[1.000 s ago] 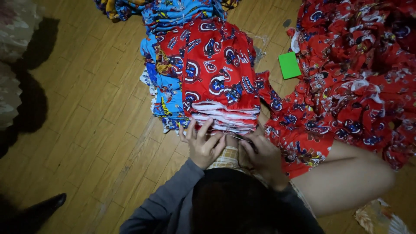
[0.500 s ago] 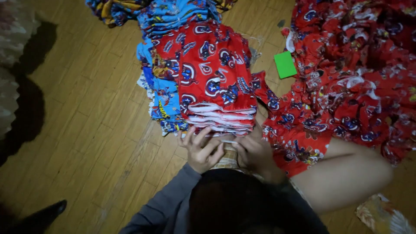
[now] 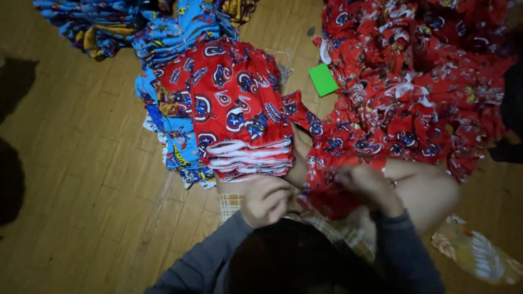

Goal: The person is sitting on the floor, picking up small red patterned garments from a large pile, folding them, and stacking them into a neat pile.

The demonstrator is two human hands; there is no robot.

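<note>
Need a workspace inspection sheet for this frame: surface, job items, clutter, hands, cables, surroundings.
Surface: wooden plank floor, dimly lit.
Job's things: folded stack of red printed garments atop blue printed garments; loose red printed garment on the lap.
Clutter: green square card on the floor; large red garment heap; mixed blue and yellow pile; patterned cloth at lower right.
Grippers: left hand curled just below the stack's edge, grip unclear; right hand on the loose red printed garment, blurred.
Cables: nothing seen.
Surroundings: dark shadows at left; dark shape at right edge.
</note>
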